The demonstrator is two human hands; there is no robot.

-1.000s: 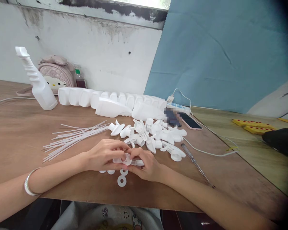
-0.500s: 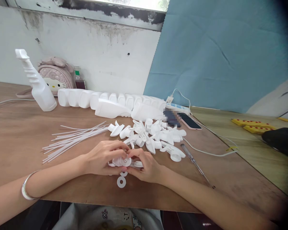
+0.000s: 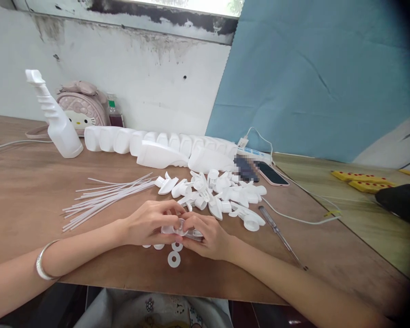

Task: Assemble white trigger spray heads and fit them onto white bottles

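Note:
Between my two hands is a white spray bottle trigger head (image 3: 167,229), its round collar facing up toward me. My left hand (image 3: 153,223) is closed on its left side, thumb below and fingers above. With bent fingers at the collar, my right hand (image 3: 205,232) grips the other side; its fingertips partly hide the opening. Just below my hands, several flat white ring washers (image 3: 174,259) lie on the table. Beyond my fingers is a pile of loose white trigger heads (image 3: 218,193). Thin white dip tubes (image 3: 105,200) lie in a bundle to the left.
White bottles (image 3: 123,140) lie in a row along the wall. One assembled spray bottle (image 3: 64,132) stands at the left before a pink bag (image 3: 84,107). A screwdriver (image 3: 282,237) lies to the right, near a phone (image 3: 273,174) and a white cable (image 3: 300,219).
My right fingers have moved in over the trigger head's collar, covering more of it. Several washers beneath my left hand show more. The view has shifted slightly.

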